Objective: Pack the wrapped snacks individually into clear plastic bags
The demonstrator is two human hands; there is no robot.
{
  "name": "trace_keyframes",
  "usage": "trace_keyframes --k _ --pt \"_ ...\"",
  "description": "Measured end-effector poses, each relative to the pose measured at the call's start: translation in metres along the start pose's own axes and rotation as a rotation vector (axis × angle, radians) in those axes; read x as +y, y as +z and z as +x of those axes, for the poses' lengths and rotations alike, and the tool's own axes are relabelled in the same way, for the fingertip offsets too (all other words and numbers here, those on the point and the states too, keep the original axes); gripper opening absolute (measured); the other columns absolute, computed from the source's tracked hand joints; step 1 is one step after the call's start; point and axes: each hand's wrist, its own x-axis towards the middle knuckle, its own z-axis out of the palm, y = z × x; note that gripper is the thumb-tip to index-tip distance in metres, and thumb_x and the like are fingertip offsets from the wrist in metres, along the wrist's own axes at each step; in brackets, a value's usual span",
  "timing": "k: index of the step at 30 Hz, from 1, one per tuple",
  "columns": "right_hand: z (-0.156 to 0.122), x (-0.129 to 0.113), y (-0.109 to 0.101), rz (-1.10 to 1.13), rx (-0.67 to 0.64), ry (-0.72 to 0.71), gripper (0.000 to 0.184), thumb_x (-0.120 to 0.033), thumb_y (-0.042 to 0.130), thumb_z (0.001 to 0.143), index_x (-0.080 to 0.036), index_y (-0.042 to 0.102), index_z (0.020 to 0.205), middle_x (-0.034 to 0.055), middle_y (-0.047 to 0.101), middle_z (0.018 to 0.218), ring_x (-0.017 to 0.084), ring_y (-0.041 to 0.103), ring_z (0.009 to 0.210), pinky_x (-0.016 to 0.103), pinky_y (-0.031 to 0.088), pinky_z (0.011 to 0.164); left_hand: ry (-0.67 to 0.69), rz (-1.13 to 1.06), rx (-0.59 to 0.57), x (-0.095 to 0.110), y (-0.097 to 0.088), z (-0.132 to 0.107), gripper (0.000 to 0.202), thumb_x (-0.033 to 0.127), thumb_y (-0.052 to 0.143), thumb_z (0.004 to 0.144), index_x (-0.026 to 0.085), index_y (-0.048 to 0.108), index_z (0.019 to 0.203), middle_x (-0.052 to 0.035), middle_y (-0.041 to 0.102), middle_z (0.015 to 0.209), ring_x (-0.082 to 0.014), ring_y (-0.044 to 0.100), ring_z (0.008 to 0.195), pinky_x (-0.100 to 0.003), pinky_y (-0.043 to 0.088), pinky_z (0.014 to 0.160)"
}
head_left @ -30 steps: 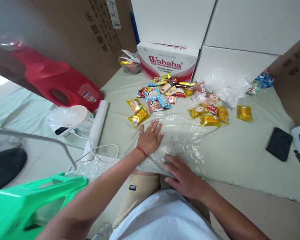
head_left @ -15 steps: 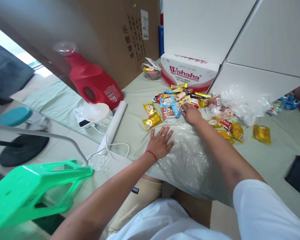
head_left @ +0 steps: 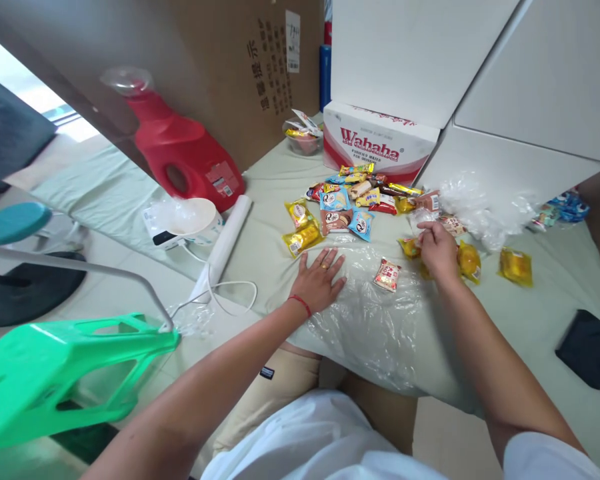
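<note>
My left hand (head_left: 320, 279) lies flat with fingers spread, pressing on a clear plastic bag (head_left: 367, 333) spread over the cloth. A small red-and-white wrapped snack (head_left: 387, 275) rests on the bag, to the right of those fingers. Farther right, my right hand (head_left: 439, 250) is curled down among yellow-wrapped snacks (head_left: 469, 261), its index finger pointing left. What its fingers grip, if anything, is hidden beneath the hand. Beyond my left hand is a pile of snack packets, including a brown packet (head_left: 336, 221) and a blue packet (head_left: 361, 225).
A Wahaha carton (head_left: 380, 143) stands behind the pile, with a plastic bowl (head_left: 303, 140) beside it. Crumpled clear plastic (head_left: 485, 207) lies at right, near a dark flat object (head_left: 587, 347). To the left are a red jug (head_left: 185, 157), a white roll (head_left: 225, 243) and a green stool (head_left: 75, 373).
My right hand has moved right, from the snack pile to the yellow-wrapped snacks. The red-and-white snack now lies on the plastic bag. My left hand stays flat in place.
</note>
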Motion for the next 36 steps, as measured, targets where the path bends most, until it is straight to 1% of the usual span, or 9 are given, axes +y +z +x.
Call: trace_keyframes --k 4,8,10,17,21,24,27,31,36 --pt "-0.011 -0.01 -0.01 0.025 -0.309 -0.171 0.039 -0.035 0.051 0.093 -0.014 0.073 0.116 0.0114 0.074 0.103 0.023 0.066 0.091 0.038 0.052 0.089 0.003 0.001 0.009 0.0 0.001 0.0 0.059 0.05 0.033 0.108 0.029 0.041 0.162 -0.0088 0.033 0.172 -0.0292 0.03 0.16 -0.067 0.011 0.128" --pt "-0.025 -0.029 -0.007 -0.147 -0.839 -0.621 0.047 -0.015 0.06 0.083 -0.02 0.073 0.128 0.0119 0.068 0.134 0.026 0.056 0.129 0.041 0.042 0.111 0.01 0.017 0.013 -0.001 0.003 0.0 0.06 0.051 0.032 0.108 0.029 0.04 0.162 -0.0078 0.033 0.172 -0.03 0.03 0.16 -0.069 0.014 0.127" --pt "-0.03 -0.033 -0.006 -0.319 -0.917 -0.687 0.047 -0.009 0.062 0.08 -0.021 0.075 0.124 0.0124 0.068 0.131 0.029 0.052 0.132 0.043 0.039 0.112 0.004 0.032 0.01 -0.001 0.004 0.0 0.06 0.052 0.032 0.108 0.03 0.04 0.163 -0.0072 0.033 0.172 -0.0308 0.03 0.16 -0.069 0.016 0.127" --pt "-0.035 -0.015 -0.031 -0.496 -0.653 -0.531 0.015 -0.028 0.059 0.092 -0.018 0.07 0.092 0.0132 0.062 0.097 0.029 0.055 0.1 0.039 0.047 0.09 -0.001 0.048 0.001 -0.001 0.003 0.0 0.06 0.053 0.032 0.108 0.031 0.04 0.163 -0.0058 0.031 0.173 -0.0298 0.029 0.16 -0.067 0.016 0.128" --pt "-0.029 -0.008 -0.046 -0.073 -0.311 -0.241 0.013 -0.034 0.063 0.085 -0.023 0.057 0.086 0.0102 0.065 0.098 0.024 0.06 0.09 0.037 0.052 0.081 0.001 0.054 -0.006 -0.001 0.002 0.0 0.06 0.052 0.031 0.108 0.03 0.039 0.163 -0.0057 0.03 0.173 -0.0293 0.029 0.16 -0.068 0.016 0.128" --pt "-0.01 -0.011 -0.042 0.402 -0.246 0.152 0.027 -0.042 0.068 0.081 -0.026 0.053 0.095 0.0048 0.07 0.093 0.021 0.064 0.079 0.036 0.056 0.075 0.0 0.061 -0.008 -0.001 0.003 0.0 0.06 0.053 0.03 0.108 0.029 0.039 0.163 -0.0058 0.03 0.173 -0.0289 0.028 0.161 -0.068 0.016 0.128" --pt "0.016 -0.028 -0.018 0.394 -0.366 0.322 0.035 -0.048 0.073 0.081 -0.024 0.058 0.101 0.0044 0.073 0.087 0.02 0.065 0.074 0.034 0.055 0.072 0.003 0.066 -0.003 -0.001 0.004 0.0 0.061 0.053 0.03 0.108 0.029 0.039 0.163 -0.0059 0.03 0.173 -0.0287 0.028 0.161 -0.067 0.015 0.128" --pt "0.04 -0.076 0.046 -0.111 -0.482 0.232 0.05 -0.064 0.059 0.093 -0.016 0.068 0.105 0.0176 0.075 0.11 0.03 0.069 0.105 0.038 0.053 0.089 -0.001 0.061 -0.001 -0.001 0.004 0.0 0.06 0.053 0.031 0.108 0.03 0.039 0.163 -0.0051 0.031 0.173 -0.0296 0.028 0.161 -0.067 0.017 0.128" --pt "0.043 -0.114 0.103 -0.299 -0.515 0.223 0.085 -0.066 0.078 0.076 -0.011 0.055 0.138 0.0252 0.064 0.138 0.038 0.062 0.126 0.043 0.05 0.1 -0.008 0.053 -0.009 0.0 0.001 0.0 0.061 0.054 0.031 0.108 0.029 0.04 0.162 -0.006 0.032 0.172 -0.0293 0.03 0.16 -0.069 0.018 0.127"
